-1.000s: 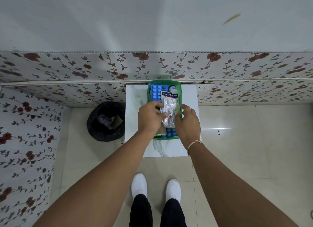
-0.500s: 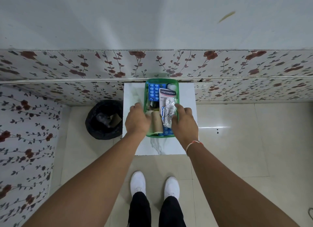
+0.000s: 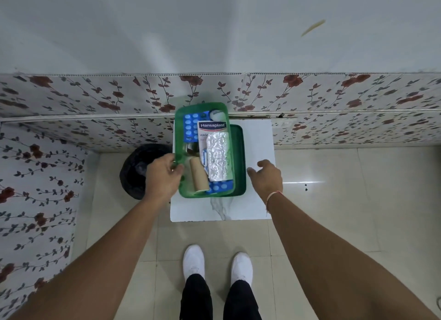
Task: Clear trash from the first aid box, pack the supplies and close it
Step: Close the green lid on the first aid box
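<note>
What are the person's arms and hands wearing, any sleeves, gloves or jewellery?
Both forearms are bare, with no sleeves in view. The left hand and right hand wear no gloves, and no rings can be made out. The only item is a thin thread band, light with a reddish tint, around the right wrist. The left wrist is bare.

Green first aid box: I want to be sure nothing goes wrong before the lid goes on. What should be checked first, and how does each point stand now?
1. Green plastic first aid box held: ok, left hand has a grip on its left rim.
2. Dark green lid reachable: ok, beside the box's right side.
3. Right hand free: ok, open and empty.
4. Silver foil pack below rim: cannot tell.
5. Brown cardboard roll is trash: cannot tell.
</note>
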